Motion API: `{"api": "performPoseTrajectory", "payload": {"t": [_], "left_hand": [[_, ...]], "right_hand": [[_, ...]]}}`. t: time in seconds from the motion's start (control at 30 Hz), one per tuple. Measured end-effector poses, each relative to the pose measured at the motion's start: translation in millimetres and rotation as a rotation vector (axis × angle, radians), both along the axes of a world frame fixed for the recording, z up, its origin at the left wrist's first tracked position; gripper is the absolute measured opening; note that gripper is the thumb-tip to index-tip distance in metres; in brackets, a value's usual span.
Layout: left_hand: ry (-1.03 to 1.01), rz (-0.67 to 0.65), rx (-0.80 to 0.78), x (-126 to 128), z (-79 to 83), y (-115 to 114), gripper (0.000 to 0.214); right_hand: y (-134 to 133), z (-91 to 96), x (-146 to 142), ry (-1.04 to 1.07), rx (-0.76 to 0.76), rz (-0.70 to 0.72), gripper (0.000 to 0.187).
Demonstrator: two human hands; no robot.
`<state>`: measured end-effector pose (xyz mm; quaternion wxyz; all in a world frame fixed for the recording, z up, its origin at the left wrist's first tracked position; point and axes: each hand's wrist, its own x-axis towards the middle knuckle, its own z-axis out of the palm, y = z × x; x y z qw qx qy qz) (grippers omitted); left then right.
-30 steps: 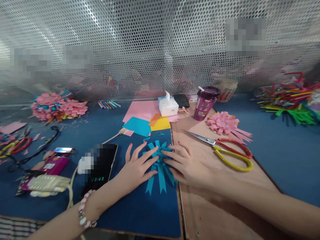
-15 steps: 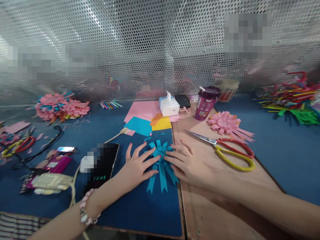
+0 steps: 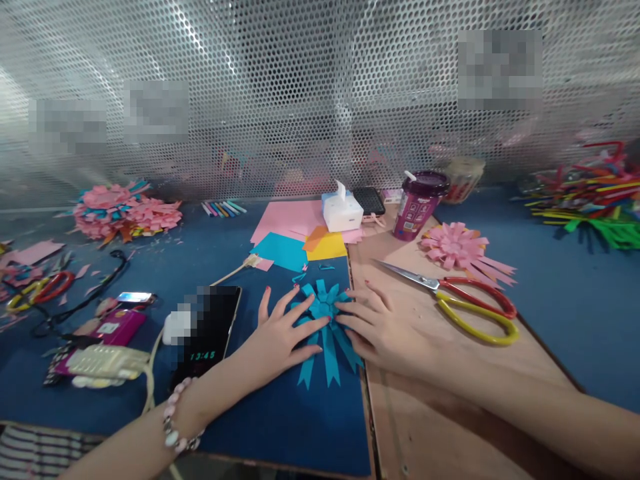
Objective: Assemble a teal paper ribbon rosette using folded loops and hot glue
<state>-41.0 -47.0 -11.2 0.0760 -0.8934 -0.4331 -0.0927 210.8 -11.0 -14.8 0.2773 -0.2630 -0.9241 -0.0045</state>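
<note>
Your left hand (image 3: pixel 277 337) and right hand (image 3: pixel 387 330) both lie spread flat and grip nothing. The fingertips of each press from either side on the blue paper flower (image 3: pixel 324 307). The flower rests on the blue mat (image 3: pixel 280 413), at its edge beside the wooden board (image 3: pixel 425 413). Its strips are cut and the upper ones fanned into petals, so cutting looks done. The lower strips lie straight, so shaping seems partway. The scissors (image 3: pixel 465 303) lie unheld to your right, near a fuller pink flower (image 3: pixel 453 247).
</note>
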Motion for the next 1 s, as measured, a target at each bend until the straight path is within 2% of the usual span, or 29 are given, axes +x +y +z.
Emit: {"api": "performPoseTrajectory", "payload": {"t": [0.27,0.57,0.77,1.0], "left_hand": [[0.008,-0.019,0.059,-0.3,-3.8,2.0,0.047],[0.016,-0.024,0.023,-2.9,-3.9,2.0,0.044],[0.016,-0.041,0.059,-2.1,-2.5,2.4,0.047],[0.030,-0.053,0.087,-0.4,1.8,0.7,0.045]], "right_hand": [[0.2,-1.5,0.5,-0.015,0.013,-0.014,0.024],[1.0,-3.2,-0.2,0.017,-0.004,0.000,0.024],[0.5,-3.2,-0.9,0.051,-0.002,-0.010,0.030],[1.7,-2.9,-0.8,0.026,-0.028,-0.009,0.029]]}}
